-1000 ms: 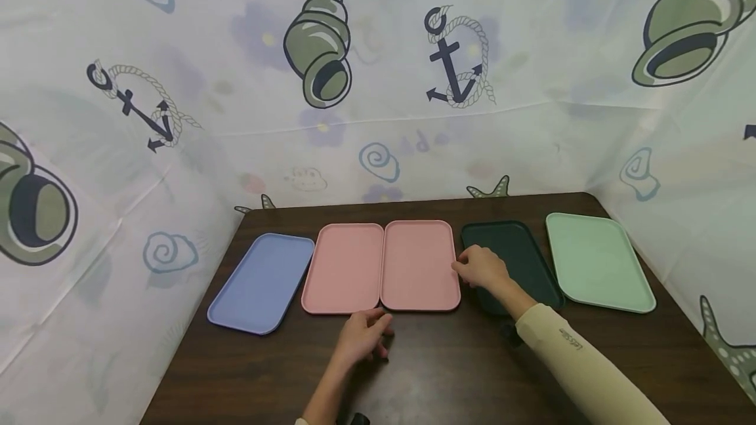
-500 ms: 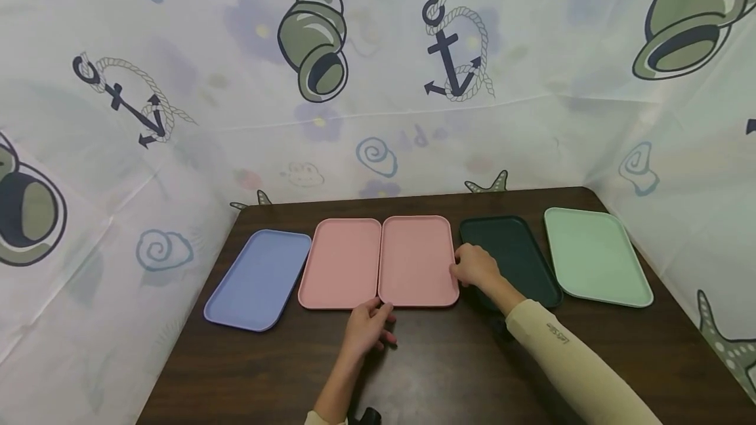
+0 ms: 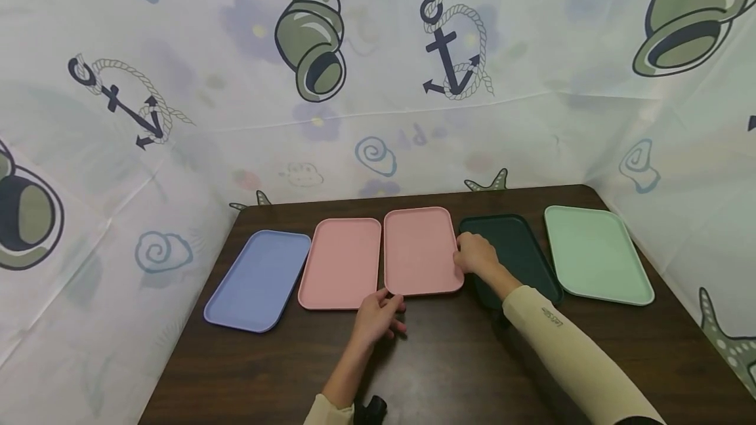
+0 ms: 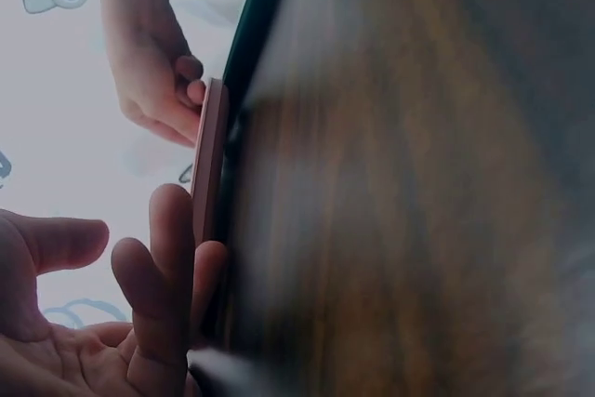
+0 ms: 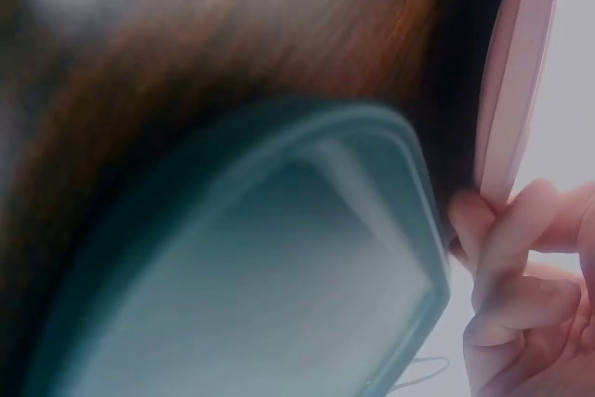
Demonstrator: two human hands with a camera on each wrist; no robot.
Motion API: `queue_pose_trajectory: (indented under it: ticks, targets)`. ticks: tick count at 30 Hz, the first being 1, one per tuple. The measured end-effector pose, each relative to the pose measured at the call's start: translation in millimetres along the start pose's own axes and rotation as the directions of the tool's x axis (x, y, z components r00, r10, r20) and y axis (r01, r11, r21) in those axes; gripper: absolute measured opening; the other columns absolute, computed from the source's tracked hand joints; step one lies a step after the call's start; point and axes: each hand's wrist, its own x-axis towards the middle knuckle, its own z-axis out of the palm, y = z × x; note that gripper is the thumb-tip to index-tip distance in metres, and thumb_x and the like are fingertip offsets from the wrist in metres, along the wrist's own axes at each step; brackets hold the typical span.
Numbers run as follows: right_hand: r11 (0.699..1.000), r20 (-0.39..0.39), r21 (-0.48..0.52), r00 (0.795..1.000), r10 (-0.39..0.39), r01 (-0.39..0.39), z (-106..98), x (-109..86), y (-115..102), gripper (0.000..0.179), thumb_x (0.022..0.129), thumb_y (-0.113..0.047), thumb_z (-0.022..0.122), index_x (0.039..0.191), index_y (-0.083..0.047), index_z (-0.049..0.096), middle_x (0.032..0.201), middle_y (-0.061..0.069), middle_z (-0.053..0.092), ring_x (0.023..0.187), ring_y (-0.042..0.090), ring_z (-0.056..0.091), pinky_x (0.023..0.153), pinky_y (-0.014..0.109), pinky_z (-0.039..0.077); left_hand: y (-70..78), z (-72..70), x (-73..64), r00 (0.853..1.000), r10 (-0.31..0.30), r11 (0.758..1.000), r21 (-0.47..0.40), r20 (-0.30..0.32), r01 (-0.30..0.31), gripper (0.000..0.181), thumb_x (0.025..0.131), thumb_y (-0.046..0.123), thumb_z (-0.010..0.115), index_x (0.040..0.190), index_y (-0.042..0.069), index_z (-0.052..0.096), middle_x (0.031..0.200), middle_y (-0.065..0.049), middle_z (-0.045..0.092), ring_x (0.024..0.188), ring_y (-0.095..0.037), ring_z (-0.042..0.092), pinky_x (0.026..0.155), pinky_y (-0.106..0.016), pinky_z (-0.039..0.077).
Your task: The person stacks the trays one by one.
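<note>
Two pink trays lie side by side in the head view, the left pink tray [image 3: 342, 264] and the right pink tray [image 3: 422, 251]. My right hand [image 3: 477, 256] grips the right pink tray by its right edge, fingertips curled at the rim in the right wrist view. At that tray's near-left corner is my left hand [image 3: 375, 317]. In the left wrist view its fingers [image 4: 170, 230] meet the tray's edge while the thumb stands apart from it. The right pink tray sits a little farther back than the left one, with a narrow gap between them.
A blue tray [image 3: 260, 281] lies at the left of the dark wooden table [image 3: 461, 359]. A dark green tray [image 3: 510, 241], partly covered by my right hand and arm, and a light green tray [image 3: 598, 254] lie at the right. Patterned cloth [image 3: 378, 71] hangs behind.
The right pink tray has shifted away from me and slightly right, parting from the left pink tray. My left hand has moved up and right to its near corner; the right hand stays at its edge.
</note>
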Motion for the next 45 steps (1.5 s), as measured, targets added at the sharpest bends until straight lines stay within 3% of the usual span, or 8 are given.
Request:
queue_pose_trajectory:
  ticks: [5, 11, 22, 34, 37, 41, 45]
  targets:
    - [1.000, -0.010, -0.028, 1.000, 0.008, -0.009, 0, 6.8, 1, 0.011, 0.091, -0.009, 0.058, 0.083, -0.004, 0.065, 0.070, 0.008, 0.056, 0.062, 0.023, 0.053, 0.049, 0.032, 0.040, 0.9, -1.7, 11.9, 0.998, 0.010, 1.000, -0.015, 0.056, -0.009, 0.060, 0.098, 0.022, 0.056, 0.144, -0.011, 0.037, 0.100, -0.017, 0.071, 0.060, -0.020, 0.070, 0.041, -0.022, 0.045]
    - [0.998, -0.009, -0.062, 1.000, 0.004, -0.004, 2, 14.9, 3, 0.011, 0.087, -0.008, 0.060, 0.076, -0.005, 0.060, 0.068, 0.009, 0.054, 0.059, 0.023, 0.054, 0.048, 0.032, 0.040, 2.7, -2.8, 21.9, 0.997, 0.002, 1.000, -0.004, 0.072, -0.002, 0.056, 0.097, 0.024, 0.056, 0.141, -0.009, 0.042, 0.100, -0.016, 0.072, 0.062, -0.020, 0.071, 0.043, -0.022, 0.047]
    - [0.997, 0.001, -0.071, 1.000, 0.013, -0.013, 2, 16.9, 0, 0.009, 0.089, -0.008, 0.059, 0.082, -0.004, 0.062, 0.070, 0.009, 0.055, 0.060, 0.023, 0.055, 0.049, 0.032, 0.042, 0.7, -4.6, 24.1, 0.997, -0.021, 1.000, 0.001, 0.073, 0.021, 0.065, 0.098, 0.024, 0.055, 0.148, -0.010, 0.030, 0.101, -0.014, 0.072, 0.063, -0.020, 0.071, 0.043, -0.023, 0.047]
    - [0.993, -0.058, -0.114, 0.998, -0.005, -0.002, 1, 16.4, 1, 0.017, 0.094, -0.018, 0.064, 0.085, -0.004, 0.067, 0.068, 0.007, 0.057, 0.061, 0.023, 0.056, 0.052, 0.033, 0.044, 4.2, -4.0, 21.9, 0.998, -0.021, 1.000, -0.004, 0.065, 0.021, 0.069, 0.099, 0.026, 0.055, 0.148, -0.012, 0.026, 0.104, -0.014, 0.071, 0.063, -0.020, 0.071, 0.043, -0.023, 0.046]
    - [0.991, -0.128, -0.133, 0.991, -0.032, 0.014, 0, 12.3, -1, 0.018, 0.093, -0.020, 0.066, 0.087, -0.003, 0.068, 0.068, 0.007, 0.058, 0.060, 0.022, 0.057, 0.052, 0.035, 0.046, 4.0, -4.6, 17.6, 0.998, -0.005, 1.000, -0.001, 0.070, 0.005, 0.069, 0.098, 0.024, 0.055, 0.149, -0.011, 0.025, 0.108, -0.015, 0.071, 0.063, -0.021, 0.071, 0.043, -0.023, 0.046]
    - [0.989, -0.235, -0.133, 0.967, -0.101, 0.071, -2, 3.8, -13, 0.020, 0.092, -0.021, 0.069, 0.094, -0.002, 0.073, 0.079, 0.010, 0.068, 0.065, 0.024, 0.063, 0.056, 0.040, 0.053, 3.7, -12.6, -1.1, 0.997, 0.052, 0.999, -0.006, 0.057, -0.051, 0.068, 0.099, 0.024, 0.056, 0.149, -0.011, 0.026, 0.116, -0.020, 0.067, 0.066, -0.026, 0.071, 0.044, -0.026, 0.048]
    - [0.989, -0.215, -0.050, 0.965, -0.147, 0.139, -2, -2.7, -32, 0.023, 0.092, -0.024, 0.069, 0.104, -0.005, 0.075, 0.096, 0.010, 0.072, 0.074, 0.023, 0.066, 0.060, 0.039, 0.055, 2.6, -34.2, -24.9, 0.994, 0.094, 0.996, -0.001, -0.046, -0.094, 0.061, 0.100, 0.025, 0.056, 0.147, -0.008, 0.035, 0.117, -0.022, 0.066, 0.064, -0.028, 0.071, 0.044, -0.028, 0.048]
